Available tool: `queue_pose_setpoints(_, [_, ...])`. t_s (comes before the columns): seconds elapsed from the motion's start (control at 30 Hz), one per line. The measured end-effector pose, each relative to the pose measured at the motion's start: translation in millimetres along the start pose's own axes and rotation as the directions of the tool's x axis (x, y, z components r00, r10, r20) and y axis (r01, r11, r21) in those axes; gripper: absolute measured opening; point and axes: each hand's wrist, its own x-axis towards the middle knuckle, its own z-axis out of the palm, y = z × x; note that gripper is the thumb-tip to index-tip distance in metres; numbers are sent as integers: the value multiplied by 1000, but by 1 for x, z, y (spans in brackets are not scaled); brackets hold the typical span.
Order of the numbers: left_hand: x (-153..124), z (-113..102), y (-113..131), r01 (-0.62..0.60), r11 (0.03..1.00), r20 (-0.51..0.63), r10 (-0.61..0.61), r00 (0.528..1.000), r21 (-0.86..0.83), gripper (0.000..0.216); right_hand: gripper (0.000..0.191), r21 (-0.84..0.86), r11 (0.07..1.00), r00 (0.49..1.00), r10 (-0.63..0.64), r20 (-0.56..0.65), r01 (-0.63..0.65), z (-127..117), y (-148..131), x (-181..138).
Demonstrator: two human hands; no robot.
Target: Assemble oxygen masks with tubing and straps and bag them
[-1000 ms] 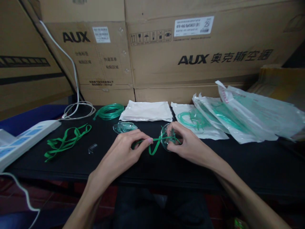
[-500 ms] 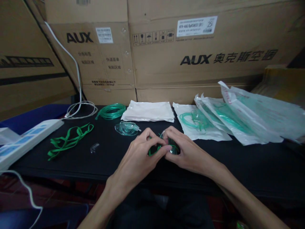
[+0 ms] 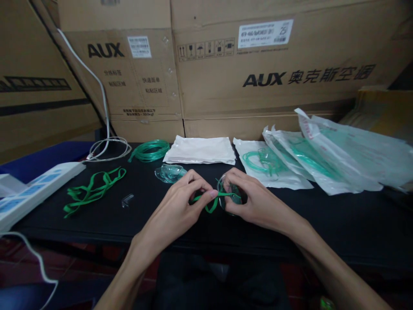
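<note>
My left hand point(image 3: 193, 196) pinches a green elastic strap point(image 3: 211, 206) between thumb and fingers. The strap runs across to a clear greenish oxygen mask point(image 3: 222, 202), which my right hand point(image 3: 247, 193) grips by its body, fingers closed around it; part of the mask is hidden behind those fingers. Just beyond my left hand lies another clear mask point(image 3: 169, 173), partly covered by the hand. Further left, loose green straps point(image 3: 92, 189) rest in a tangle, with small clear elbow connectors point(image 3: 127, 200) beside them.
A coil of green tubing point(image 3: 150, 150) and white pouches point(image 3: 201, 150) sit along the back. Sealed packs with masks and tubing point(image 3: 267, 163) lie at right. A white power strip point(image 3: 41, 185) stands at left. Large cardboard boxes point(image 3: 213, 94) wall off the rear of the black table point(image 3: 274, 224).
My left hand has drawn away to the left from my right hand, stretching the green strap out between them. More of the held mask now shows.
</note>
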Motion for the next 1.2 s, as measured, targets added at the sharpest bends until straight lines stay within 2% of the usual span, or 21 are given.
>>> queue_pose_setpoints(0.2, [-1, -5, 2, 65, 998, 47, -66, 997, 28, 20, 20, -45, 998, 996, 47, -78, -51, 2, 1, 1])
queue_pose_setpoints(0.37, [-1, -7, 3, 161, 986, 140, -154, 978, -38, 29, 21, -82, 993, 990, 70, -126, -81, 5, 1, 3])
queue_pose_setpoints(0.6, [-2, -9, 1, 200, 980, 148, -195, 970, -23, 32, 23, -107, 993, 988, 30, -152, -47, 8, 2, 1])
queue_pose_setpoints(0.7, [-2, -5, 3, 168, 986, 150, -163, 975, -18, 28, 23, -96, 995, 991, 24, -135, -38, 8, 2, 0])
queue_pose_setpoints(0.8, [0, 2, 5, 80, 997, 61, -80, 995, 0, 17, 23, -79, 997, 996, 4, -91, -11, 7, 2, -1])
queue_pose_setpoints(0.93, [1, 12, 7, -13, 1000, -29, 13, 1000, -14, 15, 22, -50, 999, 1000, -11, -16, 10, 7, 1, -3])
queue_pose_setpoints(1.2, [1, 19, 5, -66, 995, 7, 67, 998, -71, 12, 25, -24, 999, 999, -41, 33, 42, 8, -3, -4])
